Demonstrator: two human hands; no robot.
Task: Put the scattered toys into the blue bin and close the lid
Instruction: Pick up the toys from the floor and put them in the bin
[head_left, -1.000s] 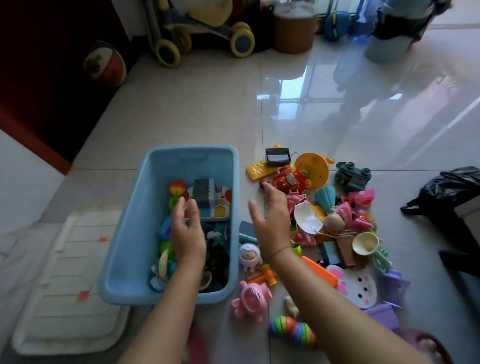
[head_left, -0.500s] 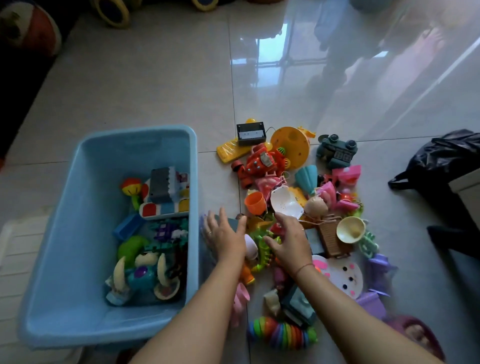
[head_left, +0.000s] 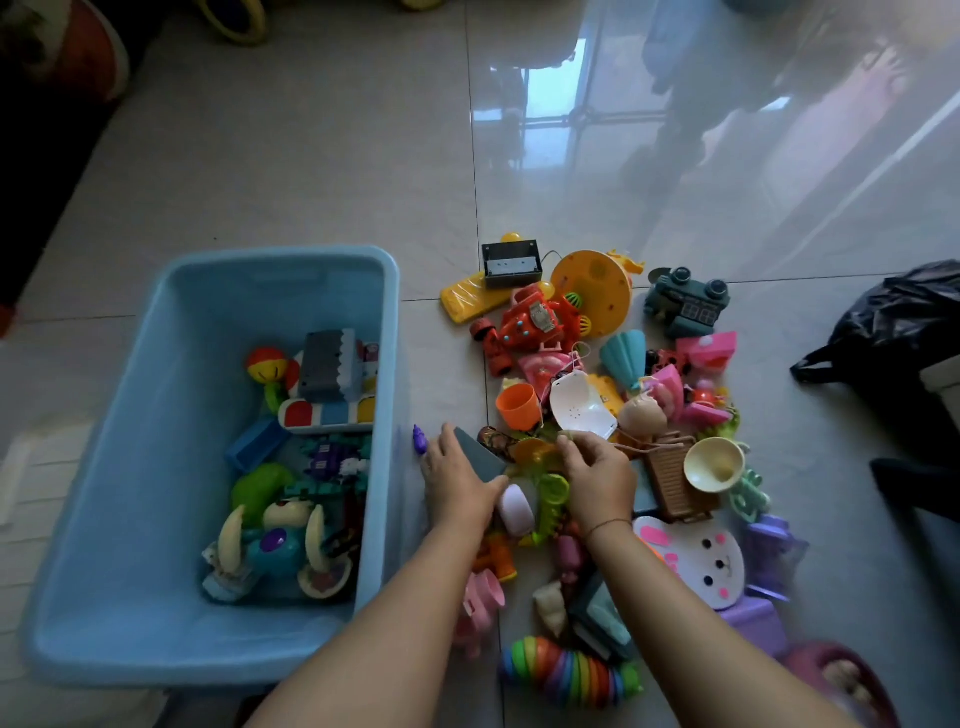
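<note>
Both hands have sunk into the toys (head_left: 582, 410), centre frame. Left hand (head_left: 457, 493) grips a grey block (head_left: 480, 460) that slants up-left, with the bin (head_left: 392, 338) just left of it. Right hand (head_left: 602, 478) curls into the pile; I cannot tell whether it holds anything.

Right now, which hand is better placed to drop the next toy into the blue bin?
Left. The left hand holds a grey slab right beside the bin; the right hand is farther off, fingers curled in the toy pile.
</note>
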